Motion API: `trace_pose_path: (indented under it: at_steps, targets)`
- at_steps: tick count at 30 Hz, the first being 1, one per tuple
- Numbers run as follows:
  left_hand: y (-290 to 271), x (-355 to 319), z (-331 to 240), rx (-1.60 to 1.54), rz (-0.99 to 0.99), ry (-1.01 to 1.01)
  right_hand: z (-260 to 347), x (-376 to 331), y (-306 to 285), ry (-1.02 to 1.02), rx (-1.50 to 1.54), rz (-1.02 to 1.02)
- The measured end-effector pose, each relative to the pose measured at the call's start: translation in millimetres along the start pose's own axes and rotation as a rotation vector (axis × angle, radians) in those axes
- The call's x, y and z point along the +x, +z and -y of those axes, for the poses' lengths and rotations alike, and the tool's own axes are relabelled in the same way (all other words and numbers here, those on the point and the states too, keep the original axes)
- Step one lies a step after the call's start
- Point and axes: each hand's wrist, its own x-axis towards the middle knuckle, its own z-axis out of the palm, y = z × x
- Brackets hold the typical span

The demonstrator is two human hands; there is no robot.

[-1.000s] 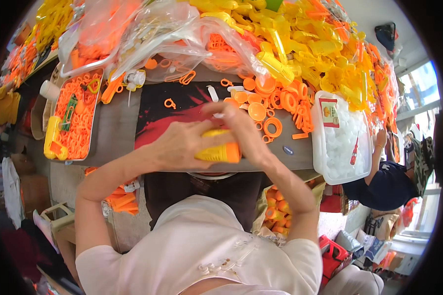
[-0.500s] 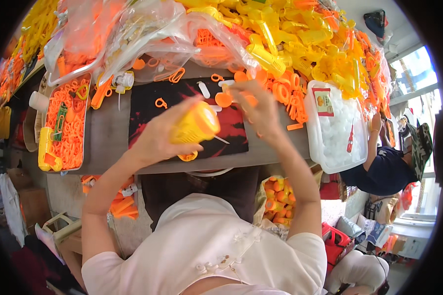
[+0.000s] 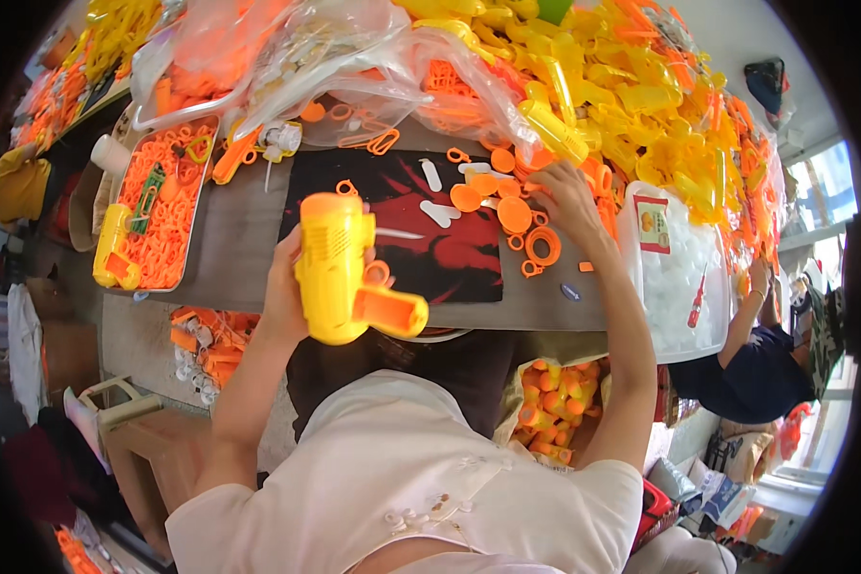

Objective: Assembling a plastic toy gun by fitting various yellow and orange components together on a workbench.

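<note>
A yellow pistol-shaped plastic toy (image 3: 327,277) with an orange round end and an orange-lined handle is gripped in my left hand (image 3: 285,287), held up over the table's near edge. My right hand (image 3: 572,203) reaches to the right of the dark red-patterned mat (image 3: 392,210), fingers bent but apart over loose orange parts. Near those fingers lie orange discs (image 3: 514,214) and an orange ring (image 3: 543,246). White flat pieces (image 3: 439,212) rest on the mat. A thin pale rod (image 3: 399,233) shows beside the toy.
A tray of small orange parts (image 3: 167,210) stands at the left. At the right is a white tub (image 3: 631,277) of translucent pieces with a red screwdriver (image 3: 697,298). Yellow shells (image 3: 622,96) pile up behind. A bag of yellow-orange parts (image 3: 557,402) sits below; another person (image 3: 751,335) works at right.
My left hand has turned the toy from its orange end facing me to upright side-on, moving it slightly left and lower. My right hand has moved right, over the orange parts.
</note>
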Motion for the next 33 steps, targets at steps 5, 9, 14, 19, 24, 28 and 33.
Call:
trace_pose_path:
  at_steps: [5,9,14,19,24,28,33]
  targets:
    - [11.1,43.8,13.2,0.238,-0.040,0.100,55.9,5.7,-21.0,0.552,0.852,-0.323]
    - [22.5,77.7,37.0,0.465,-0.069,0.398,175.8,-1.9,-30.6,0.307,0.578,-0.455]
    - [37.1,84.1,58.2,0.668,-0.178,0.599,222.5,-0.7,2.6,0.332,0.261,-0.602]
    - [29.7,76.6,64.2,0.623,-0.184,0.639,229.4,-0.3,19.6,0.379,0.192,-0.692]
    - [31.9,66.2,55.6,0.662,-0.179,0.568,226.2,-4.2,15.8,0.438,0.899,-0.558]
    - [28.7,71.2,55.5,0.704,-0.351,0.620,218.8,4.2,32.1,0.499,1.013,-0.374]
    - [6.5,50.0,19.7,0.692,-0.174,0.472,227.0,11.6,34.0,0.354,0.945,-0.456]
